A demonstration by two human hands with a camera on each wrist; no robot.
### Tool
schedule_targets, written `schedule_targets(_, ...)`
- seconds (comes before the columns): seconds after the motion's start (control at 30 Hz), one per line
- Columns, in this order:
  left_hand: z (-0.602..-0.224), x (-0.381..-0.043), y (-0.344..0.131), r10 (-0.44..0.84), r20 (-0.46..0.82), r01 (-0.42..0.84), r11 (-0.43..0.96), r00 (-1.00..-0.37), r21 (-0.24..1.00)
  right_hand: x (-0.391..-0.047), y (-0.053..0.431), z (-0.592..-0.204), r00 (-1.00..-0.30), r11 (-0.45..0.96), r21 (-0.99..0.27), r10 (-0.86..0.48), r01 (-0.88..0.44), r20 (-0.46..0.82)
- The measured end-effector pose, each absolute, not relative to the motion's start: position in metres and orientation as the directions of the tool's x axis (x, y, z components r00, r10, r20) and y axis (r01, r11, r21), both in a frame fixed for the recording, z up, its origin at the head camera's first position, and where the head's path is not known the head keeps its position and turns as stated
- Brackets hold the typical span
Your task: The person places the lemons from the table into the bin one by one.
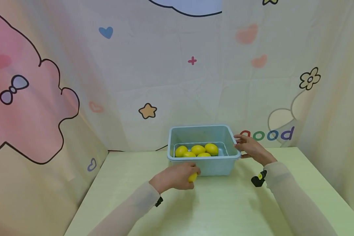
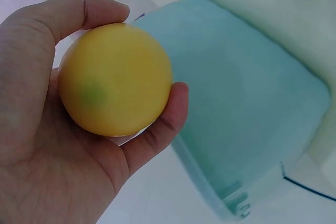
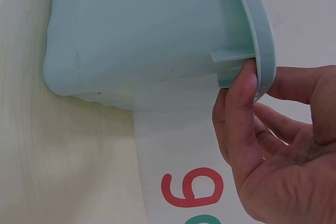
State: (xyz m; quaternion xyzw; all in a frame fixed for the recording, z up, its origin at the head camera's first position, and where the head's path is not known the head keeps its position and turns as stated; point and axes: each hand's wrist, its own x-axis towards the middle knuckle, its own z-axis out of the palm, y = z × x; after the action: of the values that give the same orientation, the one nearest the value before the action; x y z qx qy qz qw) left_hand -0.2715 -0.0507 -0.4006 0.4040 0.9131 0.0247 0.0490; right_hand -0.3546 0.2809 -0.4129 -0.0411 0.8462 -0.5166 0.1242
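Note:
My left hand (image 1: 177, 176) grips a yellow lemon (image 2: 118, 77) just in front of the bin's near wall. In the left wrist view the thumb and fingers curl round the fruit, which has a faint green patch. Behind it stands a light blue plastic bin (image 1: 216, 167), upright at the back of the table. Several more lemons (image 1: 198, 150) lie inside, mostly toward the left and front. At the bin's right end my right hand (image 1: 253, 149) holds the rim (image 3: 266, 40), fingers hooked under its lip and thumb on the other side.
The pale wood-grain table (image 1: 224, 206) ends at a printed cloth backdrop (image 1: 200, 91) right behind the bin. More printed cloth (image 1: 76, 131) hangs on the left side. A thin dark cable (image 1: 161, 147) shows beside the bin's left end.

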Motion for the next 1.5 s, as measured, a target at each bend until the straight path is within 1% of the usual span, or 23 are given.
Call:
schedule_targets(0.17, -0.388, -0.273, -0.05, 0.734, -0.05, 0.732, 0.679, -0.677, 0.048, -0.354, 0.282, -0.414, -0.965, 0.463, -0.884, -0.199, 0.064, -0.173)
schedule_targets(0.3, -0.377, -0.276, -0.049, 0.743, -0.023, 0.742, 0.67, -0.669, 0.022, -0.355, 0.282, -0.414, -0.966, 0.469, -0.881, -0.197, 0.059, -0.17)
schedule_targets(0.53, -0.361, -0.282, -0.047, 0.754, 0.002, 0.753, 0.657, -0.657, 0.039, -0.355, 0.281, -0.414, -0.967, 0.468, -0.882, -0.193, 0.06, -0.168)
schedule_targets(0.9, -0.345, -0.302, -0.039, 0.725, -0.049, 0.719, 0.688, -0.687, 0.103, -0.354, 0.281, -0.413, -0.965, 0.457, -0.888, -0.201, 0.058, -0.166)
schedule_targets(1.23, -0.322, -0.322, -0.028, 0.724, -0.036, 0.713, 0.686, -0.689, 0.146, -0.355, 0.283, -0.411, -0.967, 0.465, -0.884, -0.193, 0.057, -0.164)
schedule_targets(1.5, -0.315, -0.338, -0.022, 0.686, -0.085, 0.676, 0.727, -0.722, 0.12, -0.355, 0.283, -0.413, -0.965, 0.456, -0.887, -0.195, 0.071, -0.178)
